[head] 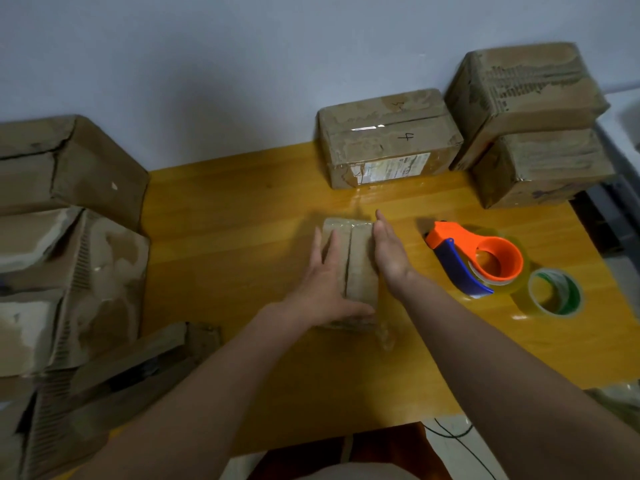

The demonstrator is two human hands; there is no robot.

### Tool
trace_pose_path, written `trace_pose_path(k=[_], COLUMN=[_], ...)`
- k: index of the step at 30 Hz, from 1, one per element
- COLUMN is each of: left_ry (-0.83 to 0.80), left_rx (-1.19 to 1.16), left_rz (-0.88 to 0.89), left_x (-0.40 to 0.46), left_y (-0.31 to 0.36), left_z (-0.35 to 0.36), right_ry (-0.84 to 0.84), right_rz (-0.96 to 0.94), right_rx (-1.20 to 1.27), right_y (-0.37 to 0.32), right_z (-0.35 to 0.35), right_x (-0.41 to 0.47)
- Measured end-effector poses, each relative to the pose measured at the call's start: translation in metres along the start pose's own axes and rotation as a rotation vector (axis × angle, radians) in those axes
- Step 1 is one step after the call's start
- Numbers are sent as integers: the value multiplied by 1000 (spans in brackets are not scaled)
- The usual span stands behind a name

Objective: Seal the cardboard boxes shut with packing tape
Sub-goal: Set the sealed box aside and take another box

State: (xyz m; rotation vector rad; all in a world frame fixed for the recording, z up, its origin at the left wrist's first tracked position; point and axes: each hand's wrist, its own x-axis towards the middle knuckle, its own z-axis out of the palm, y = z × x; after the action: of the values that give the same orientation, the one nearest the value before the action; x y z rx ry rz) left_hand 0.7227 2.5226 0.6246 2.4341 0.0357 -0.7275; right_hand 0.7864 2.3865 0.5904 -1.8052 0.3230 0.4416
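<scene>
Small cardboard box (360, 258) lying mid-worktop (242, 216), centre seam showing, clear tape glinting over its far end; left hand (327, 289) flat on its left flap with fingers straight and thumb along the near edge, right hand (389, 251) set edgewise against its right side, fingers straight and together, gripping nothing. Just right of the hands, an orange-and-blue tape dispenser (478, 261) on its side, a loose roll of clear tape (554, 292) touching it. Further back, a taped box marked "4" (388, 136) against the wall, two stacked boxes (530, 123) at far right, worn boxes piled (65, 244) along the left edge.
</scene>
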Motion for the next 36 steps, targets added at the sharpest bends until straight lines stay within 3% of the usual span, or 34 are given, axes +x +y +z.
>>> trace_pose_path(k=[3, 8, 16, 24, 28, 32, 34, 36], left_ry=[-87, 98, 175, 309, 359, 353, 401, 543], left_rx=[42, 199, 65, 135, -34, 252, 318, 225], left_rz=[72, 100, 68, 112, 17, -41, 45, 146], left_x=[-16, -20, -22, -25, -20, -16, -20, -24], left_y=[-18, -22, -6, 17, 39, 49, 49, 48], left_z=[12, 29, 36, 41, 54, 63, 69, 76], right_ry=[19, 29, -4, 338, 271, 205, 146, 85], right_rz=[42, 26, -121, -107, 61, 69, 46, 34], right_rx=[-55, -108, -235, -731, -989, -1072, -1109, -1084], right_y=[-5, 5, 10, 36, 52, 60, 62, 63], right_z=[3, 13, -17, -91, -119, -143, -153, -161], right_x=[6, -12, -48, -42, -38, -31, -27, -24])
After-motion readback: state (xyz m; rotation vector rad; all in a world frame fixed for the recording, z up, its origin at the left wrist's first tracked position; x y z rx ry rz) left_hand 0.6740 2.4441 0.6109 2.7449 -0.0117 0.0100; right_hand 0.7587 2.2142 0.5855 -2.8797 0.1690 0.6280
